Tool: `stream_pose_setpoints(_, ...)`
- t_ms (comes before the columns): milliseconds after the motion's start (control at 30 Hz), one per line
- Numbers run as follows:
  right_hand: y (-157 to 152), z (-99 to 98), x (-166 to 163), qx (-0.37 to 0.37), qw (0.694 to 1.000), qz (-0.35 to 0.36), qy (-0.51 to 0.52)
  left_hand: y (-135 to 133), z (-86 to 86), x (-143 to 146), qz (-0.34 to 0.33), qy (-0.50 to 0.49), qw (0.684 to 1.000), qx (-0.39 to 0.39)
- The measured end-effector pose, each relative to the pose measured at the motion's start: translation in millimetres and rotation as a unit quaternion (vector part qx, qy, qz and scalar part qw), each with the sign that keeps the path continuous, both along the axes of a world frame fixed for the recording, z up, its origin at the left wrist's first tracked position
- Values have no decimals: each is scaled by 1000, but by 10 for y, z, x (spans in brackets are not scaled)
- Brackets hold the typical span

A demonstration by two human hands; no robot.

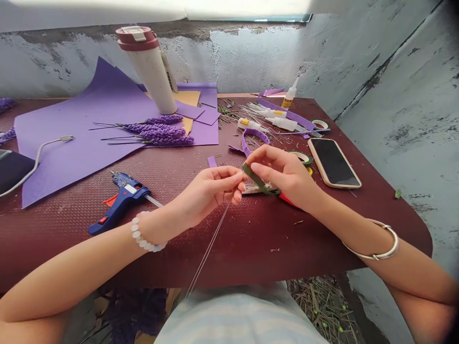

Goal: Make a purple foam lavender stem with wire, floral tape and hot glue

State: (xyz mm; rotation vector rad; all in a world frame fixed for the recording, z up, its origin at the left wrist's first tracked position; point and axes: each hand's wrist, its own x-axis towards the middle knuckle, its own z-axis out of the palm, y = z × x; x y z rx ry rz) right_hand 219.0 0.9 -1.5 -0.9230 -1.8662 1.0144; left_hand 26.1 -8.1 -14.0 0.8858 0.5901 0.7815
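My left hand (211,188) pinches thin metal wires (208,252) between thumb and fingertips, and their long ends slant down past the table edge toward my lap. Close beside it, my right hand (287,177) has thumb and index finger closed on a strip of dark green floral tape (257,178). The strip's upper end meets the wires near my left fingertips; how it is wrapped there is too small to tell. Beneath the strip lies a pair of scissors (251,189), its red handles partly covered by my right hand. A curled purple paper strip (247,139) lies just behind.
A blue glue gun (124,200) rests left of my hands. Behind stand a white tumbler (152,71) and purple flower stems (161,133) on purple sheets (68,129). At right are a phone (334,162), tape rolls (320,124), glue bottles (283,123) and loose wires.
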Motion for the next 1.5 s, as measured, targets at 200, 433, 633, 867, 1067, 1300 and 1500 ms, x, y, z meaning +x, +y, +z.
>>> stream_pose_setpoints(200, 45, -17, -6, -69, 995, 47, 59, -5, 8, -12, -16, -4, 1000, 4)
stream_pose_setpoints(433, 41, -14, 36, -40, 998, 47, 31, -4, 16, -12, -24, -8, 1000, 6)
stream_pose_setpoints(633, 33, 4, 38, -79, 992, 92, 45, -9, 14, -15, -25, 1, 1000, 5)
stream_pose_setpoints(867, 41, 8, 63, -81, 992, 92, 29, -1, -3, -11, -33, 1, 999, 9)
stream_pose_setpoints(1067, 41, 23, 83, -71, 993, 98, 4, -14, -6, -17, -35, 11, 999, 9)
stream_pose_setpoints(1300, 34, 80, 101, -12, 996, 76, -54, -8, 4, -13, -36, 1, 999, 8)
stream_pose_setpoints(1500, 74, 93, 127, 119, 991, 44, -49, -6, 2, -14, -36, 0, 999, 7)
